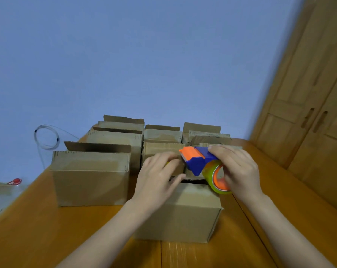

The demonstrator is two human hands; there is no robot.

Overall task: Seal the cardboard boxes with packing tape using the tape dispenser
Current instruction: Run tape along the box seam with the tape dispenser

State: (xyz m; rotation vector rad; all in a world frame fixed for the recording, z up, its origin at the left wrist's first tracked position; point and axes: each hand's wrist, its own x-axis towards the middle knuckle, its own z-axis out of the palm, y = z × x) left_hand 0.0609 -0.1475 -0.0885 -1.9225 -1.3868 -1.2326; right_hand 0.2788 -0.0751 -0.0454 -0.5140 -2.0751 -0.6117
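On a wooden table (pixel 28 229), the person's right hand (pixel 239 171) gripped a blue and orange tape dispenser (pixel 197 161), its fingers curled over the blue body and around the roll of clear packing tape (pixel 215 179) mounted on it. The dispenser was held just above the far top edge of the nearest cardboard box (pixel 183 213), with its orange cutter end pointing left. The left hand (pixel 159 176) reached over the same box, its fingertips right at the cutter end and its thumb lying against the box's top flap. Blur hid whether those fingers were pinching a tape end or only touching it. A dark gap showed along the top of this box beneath the hands. Just to its left stood another cardboard box (pixel 90 178) with its rear flap raised. Behind them, more open boxes (pixel 161 136) stood crowded together in rows against a blue wall (pixel 144 55). A coil of clear tubing (pixel 46 137) hung on that wall at the left, and wooden cabinet doors (pixel 309 113) filled the right side.
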